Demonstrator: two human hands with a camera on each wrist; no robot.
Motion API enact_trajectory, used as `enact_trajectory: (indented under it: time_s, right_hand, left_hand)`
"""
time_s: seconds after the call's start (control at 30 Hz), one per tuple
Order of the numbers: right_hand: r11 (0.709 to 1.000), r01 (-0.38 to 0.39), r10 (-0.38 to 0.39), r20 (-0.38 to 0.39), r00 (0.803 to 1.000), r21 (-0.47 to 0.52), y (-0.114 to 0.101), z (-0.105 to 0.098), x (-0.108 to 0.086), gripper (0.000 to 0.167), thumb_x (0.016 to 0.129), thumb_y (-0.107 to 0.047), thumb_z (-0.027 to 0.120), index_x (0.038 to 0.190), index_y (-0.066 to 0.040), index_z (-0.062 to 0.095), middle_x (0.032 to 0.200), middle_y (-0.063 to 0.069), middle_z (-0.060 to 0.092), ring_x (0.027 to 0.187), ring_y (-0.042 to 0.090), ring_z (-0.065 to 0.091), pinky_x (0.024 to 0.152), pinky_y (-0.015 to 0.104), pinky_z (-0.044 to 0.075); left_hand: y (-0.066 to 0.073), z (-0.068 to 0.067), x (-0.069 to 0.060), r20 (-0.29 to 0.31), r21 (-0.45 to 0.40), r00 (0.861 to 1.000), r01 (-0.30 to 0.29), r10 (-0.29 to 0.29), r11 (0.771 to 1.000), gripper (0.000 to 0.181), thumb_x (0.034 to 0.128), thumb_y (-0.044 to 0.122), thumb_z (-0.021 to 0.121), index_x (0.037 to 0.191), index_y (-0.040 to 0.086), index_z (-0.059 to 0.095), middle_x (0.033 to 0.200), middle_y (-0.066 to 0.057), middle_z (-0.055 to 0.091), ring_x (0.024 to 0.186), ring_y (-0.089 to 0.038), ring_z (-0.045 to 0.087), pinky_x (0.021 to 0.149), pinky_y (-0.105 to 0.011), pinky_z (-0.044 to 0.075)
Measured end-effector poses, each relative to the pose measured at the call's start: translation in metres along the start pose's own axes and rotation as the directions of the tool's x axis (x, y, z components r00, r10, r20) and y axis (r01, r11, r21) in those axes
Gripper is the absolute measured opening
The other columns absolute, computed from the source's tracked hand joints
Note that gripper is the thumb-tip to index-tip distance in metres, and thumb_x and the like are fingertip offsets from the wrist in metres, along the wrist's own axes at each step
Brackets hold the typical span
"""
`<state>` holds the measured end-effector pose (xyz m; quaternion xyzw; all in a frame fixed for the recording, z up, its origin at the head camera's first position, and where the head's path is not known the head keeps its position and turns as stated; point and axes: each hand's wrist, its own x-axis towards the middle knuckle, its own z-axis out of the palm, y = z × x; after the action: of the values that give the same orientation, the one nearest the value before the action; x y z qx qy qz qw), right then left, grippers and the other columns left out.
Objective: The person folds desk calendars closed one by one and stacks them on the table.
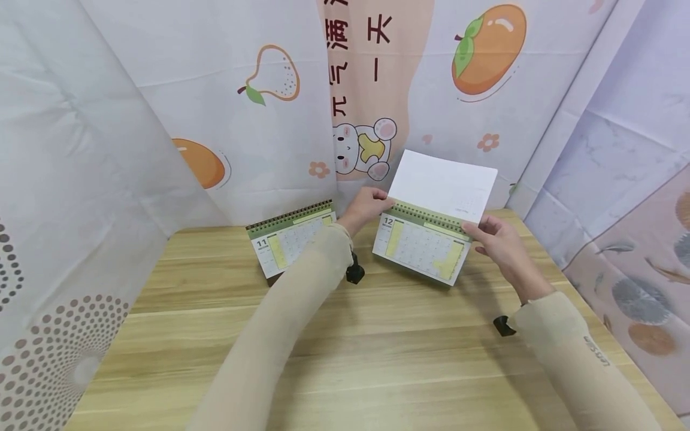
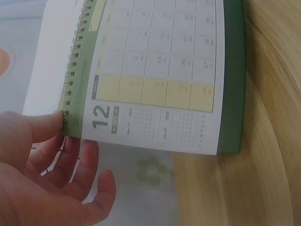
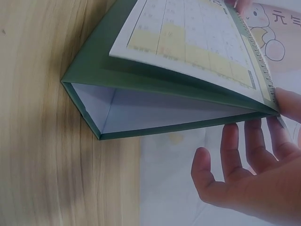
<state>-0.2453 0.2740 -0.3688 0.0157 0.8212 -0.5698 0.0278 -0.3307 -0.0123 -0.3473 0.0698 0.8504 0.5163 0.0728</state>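
A spiral-bound desk calendar (image 1: 423,245) showing page 12 is held at the right of the table's back, a white page (image 1: 442,185) standing up above its rings. My left hand (image 1: 369,208) pinches its top left corner, thumb on the green strip, as the left wrist view shows. At the top right corner my right hand (image 1: 501,248) grips it, thumb in front and fingers behind. The right wrist view shows the green triangular stand (image 3: 164,122) opened out, its base close to the wood. A second calendar (image 1: 293,242), on page 11, stands to the left, partly behind my left forearm.
The wooden table (image 1: 377,359) reaches back to a curtain (image 1: 280,137) printed with fruit, a white cartoon animal and characters. More patterned cloth hangs at both sides. Black pieces (image 1: 354,270) show at both wrists.
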Motion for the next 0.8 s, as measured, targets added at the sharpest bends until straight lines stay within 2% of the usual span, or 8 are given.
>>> enact_trajectory:
  time_s: [0.17, 0.43, 0.8]
  right_hand:
    - [0.999, 0.020, -0.020, -0.013, 1.000, -0.026, 0.0007, 0.0016, -0.0012, 0.043, 0.099, -0.042, 0.065, 0.116, -0.004, 0.057, 0.101, -0.017, 0.062, 0.102, 0.008, 0.054, 0.086, 0.030, 0.049]
    - [0.999, 0.040, -0.041, -0.037, 0.998, -0.035, 0.0010, 0.0025, -0.0026, 0.041, 0.099, -0.042, 0.066, 0.113, -0.004, 0.059, 0.096, -0.018, 0.063, 0.098, 0.008, 0.056, 0.084, 0.031, 0.050]
    - [0.997, 0.045, -0.047, -0.030, 0.998, -0.065, 0.0021, 0.0011, -0.0012, 0.044, 0.100, -0.042, 0.064, 0.117, -0.002, 0.057, 0.098, -0.017, 0.062, 0.099, 0.008, 0.055, 0.080, 0.024, 0.049]
  left_hand:
    - [-0.0016, -0.0024, 0.0004, 0.000, -0.025, 0.999, 0.036, -0.036, 0.999, 0.024, 0.0989, 0.021, 0.069, 0.116, 0.006, 0.070, 0.112, -0.005, 0.068, 0.103, -0.018, 0.062, 0.091, -0.031, 0.050]
    - [-0.0038, -0.0006, -0.0008, 0.003, -0.065, 1.000, -0.004, 0.004, 0.998, 0.022, 0.0993, 0.018, 0.068, 0.114, 0.002, 0.068, 0.108, -0.008, 0.067, 0.098, -0.017, 0.061, 0.085, -0.027, 0.052]
    - [-0.0021, 0.0015, -0.0038, -0.004, -0.014, 1.000, -0.001, 0.001, 1.000, 0.021, 0.1008, 0.022, 0.066, 0.116, 0.007, 0.067, 0.110, -0.005, 0.066, 0.102, -0.018, 0.059, 0.090, -0.031, 0.048]
